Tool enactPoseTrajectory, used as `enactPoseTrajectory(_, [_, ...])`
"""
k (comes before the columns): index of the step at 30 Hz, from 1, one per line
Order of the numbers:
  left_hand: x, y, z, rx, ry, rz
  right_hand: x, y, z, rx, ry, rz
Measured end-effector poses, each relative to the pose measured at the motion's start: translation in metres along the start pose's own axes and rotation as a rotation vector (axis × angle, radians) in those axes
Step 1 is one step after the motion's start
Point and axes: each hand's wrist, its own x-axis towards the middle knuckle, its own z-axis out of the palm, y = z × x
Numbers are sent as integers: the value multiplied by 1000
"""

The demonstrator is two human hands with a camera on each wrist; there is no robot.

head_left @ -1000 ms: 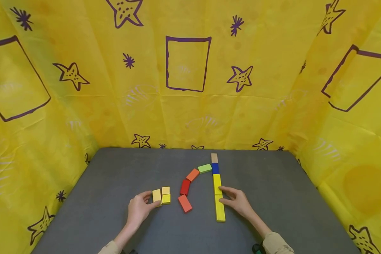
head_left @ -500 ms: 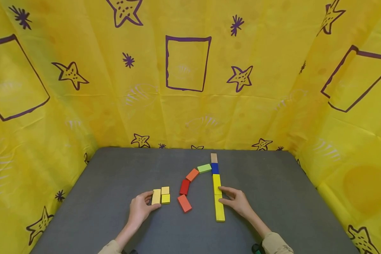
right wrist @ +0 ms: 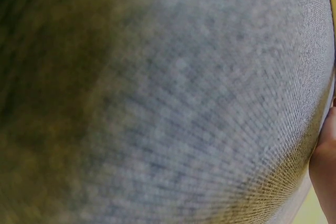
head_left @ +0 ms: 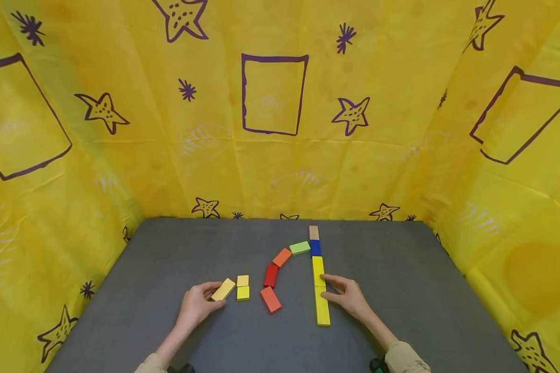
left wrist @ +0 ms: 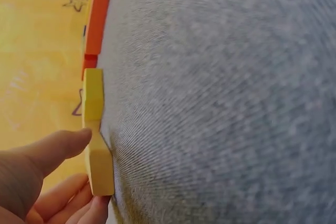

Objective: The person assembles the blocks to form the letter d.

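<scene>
In the head view my left hand (head_left: pixel 197 304) pinches a pale yellow wooden block (head_left: pixel 223 289), turned slantwise, between thumb and fingers. The left wrist view shows the thumb (left wrist: pixel 63 148) against this block (left wrist: pixel 101 169) and fingertips at its lower end. Just right of it lie a small pale block (head_left: pixel 242 281) and a small bright yellow block (head_left: pixel 243 293). My right hand (head_left: pixel 350 295) touches two long yellow blocks, the upper one (head_left: pixel 318 267) and the lower one (head_left: pixel 322 313), with its thumb and a fingertip. The right wrist view catches only part of that hand.
Coral (head_left: pixel 271 300), red (head_left: pixel 270 275), orange (head_left: pixel 282 257) and light green (head_left: pixel 300 247) blocks form a curve. Its top meets the straight row at a blue block (head_left: pixel 315 247), with a tan block (head_left: pixel 313 232) at the far end. Yellow patterned cloth (head_left: pixel 275 176) encloses the grey table (head_left: pixel 177 248).
The pale yellow block, formerly lined up beside the two small blocks, has swung to a slant and shifted left with my left hand. My right hand has stayed in place.
</scene>
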Motion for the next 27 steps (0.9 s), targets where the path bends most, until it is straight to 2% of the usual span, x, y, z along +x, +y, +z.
enactPoseTrajectory(5, [1, -2, 5, 35, 67, 25, 5, 16, 1, 8, -4, 5])
enactPoseTrajectory(9, [0, -3, 6, 39, 103, 41, 5, 18, 1, 19, -3, -4])
enactPoseTrajectory(14, [-2, -3, 2, 33, 119, 35, -3, -9, -2, 2, -15, -13])
enactPoseTrajectory(17, [-6, 4, 0, 9, 102, 35, -5, -17, -3, -3, -26, -12])
enactPoseTrajectory(20, [-12, 18, 4, -48, 56, 66, -1, -4, -2, 7, -20, -16])
enactPoseTrajectory(22, [-16, 27, 10, -91, -7, 114, 3, 8, -1, 14, -14, -18])
enactPoseTrajectory(24, [-20, 36, 16, -119, -97, 173, 4, 15, -1, 27, -17, -23])
enactPoseTrajectory(27, [-28, 44, 27, -151, -268, 256, 5, 17, -1, 34, -27, -25])
